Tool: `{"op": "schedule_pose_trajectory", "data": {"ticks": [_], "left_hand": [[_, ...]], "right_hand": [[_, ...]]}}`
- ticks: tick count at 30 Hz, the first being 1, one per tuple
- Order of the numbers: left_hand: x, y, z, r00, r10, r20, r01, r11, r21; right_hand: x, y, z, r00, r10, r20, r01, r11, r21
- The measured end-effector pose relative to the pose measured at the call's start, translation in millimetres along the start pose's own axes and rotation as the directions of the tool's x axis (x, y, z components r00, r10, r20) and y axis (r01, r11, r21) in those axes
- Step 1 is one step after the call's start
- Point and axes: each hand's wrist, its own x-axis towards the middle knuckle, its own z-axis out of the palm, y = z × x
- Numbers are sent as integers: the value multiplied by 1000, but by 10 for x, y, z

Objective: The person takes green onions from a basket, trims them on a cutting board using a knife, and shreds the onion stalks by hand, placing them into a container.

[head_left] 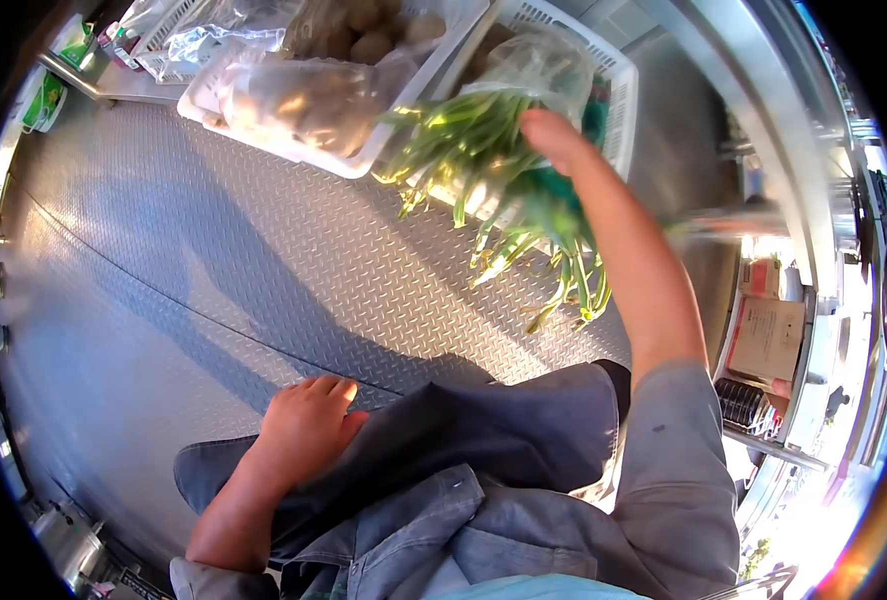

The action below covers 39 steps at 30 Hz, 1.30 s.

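Note:
At the top of the head view, my right hand (555, 142) reaches into a white crate and is closed around a bunch of green onions (488, 130). Their long leaves fan out to the left, and other leaves (575, 275) hang over the crate's front edge towards the floor. A clear plastic bag (543, 65) lies just behind the bunch. My left hand (308, 425) is over my bent knee, with its thumb apart from slightly bent fingers and nothing visible in it.
Left of the onions, a white crate (353, 165) holds plastic bags of round brown produce (368, 45). Diamond-plate metal flooring (263, 240) spreads below. A metal frame (763, 120) and a shelf with a cardboard box (766, 340) stand at the right.

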Motion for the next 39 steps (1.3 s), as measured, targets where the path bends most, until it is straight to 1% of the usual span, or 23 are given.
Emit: {"op": "schedule_pose_trajectory", "data": {"ticks": [2,4,5,6,8,11,12,14,15,19,20,22,23,26,27,28,29,30,31,32,33,37,39], "left_hand": [[-25,9,9,999,-15,37,14,1000,14],[-20,20,6,998,-29,60,27,999,30],[-32,37,2,998,-30,49,28,999,26],[-50,44,13,999,-32,43,31,999,21],[-81,33,41,999,-36,15,35,999,4],[-200,16,75,997,-69,29,68,998,7],[-201,0,86,994,-97,58,95,995,28],[-230,-12,129,998,-57,-17,57,998,37],[-263,-12,146,998,-24,-53,26,999,44],[-295,24,143,999,-4,-48,6,999,47],[-294,25,133,999,-5,-53,7,999,38],[-296,22,130,999,-9,-51,11,1000,24],[-295,10,143,998,-9,-58,11,1000,27],[-287,18,140,998,1,-69,1,1000,26],[-276,26,130,998,19,-67,-17,999,32],[-264,36,125,997,20,-68,-18,999,32],[-253,45,123,997,26,-70,-24,999,32],[-241,50,118,997,31,-72,-29,999,33],[-225,55,108,997,32,-70,-29,999,37],[-205,65,101,998,35,-56,-33,999,35],[-194,75,102,998,37,-40,-36,999,32],[-197,97,150,999,38,-34,-36,998,56],[-208,109,160,998,38,-57,-36,998,48]], "right_hand": [[73,14,66,999,-4,-49,8,996,86],[270,-5,122,975,188,-120,-158,962,223],[324,28,152,971,193,-142,-121,907,404],[409,33,152,972,186,-142,-114,908,403],[611,105,170,967,255,23,-212,748,630],[724,166,177,920,362,152,-360,626,691],[907,349,197,936,266,232,-350,610,711],[443,-109,244,956,266,122,-253,543,801],[991,481,250,980,88,176,-197,474,858],[1259,467,335,992,81,102,-130,650,749],[1698,745,364,991,119,-58,-44,704,709],[1696,904,252,966,151,-212,24,760,650],[1560,981,94,986,41,-159,73,755,652],[573,88,-48,960,277,-48,-158,673,722],[500,101,-67,982,107,-153,-5,833,553],[780,195,-96,980,-25,-197,29,999,17],[1042,274,-123,958,-158,-239,10,852,-524],[1032,253,-86,958,-158,-239,10,853,-522],[981,182,-2,969,22,-246,-70,979,-190],[823,3,63,981,116,-156,-85,978,193],[659,-181,129,976,208,-63,-142,829,542],[910,-295,384,977,209,-46,-122,722,681],[634,-675,483,979,201,-40,-141,803,579]]}}
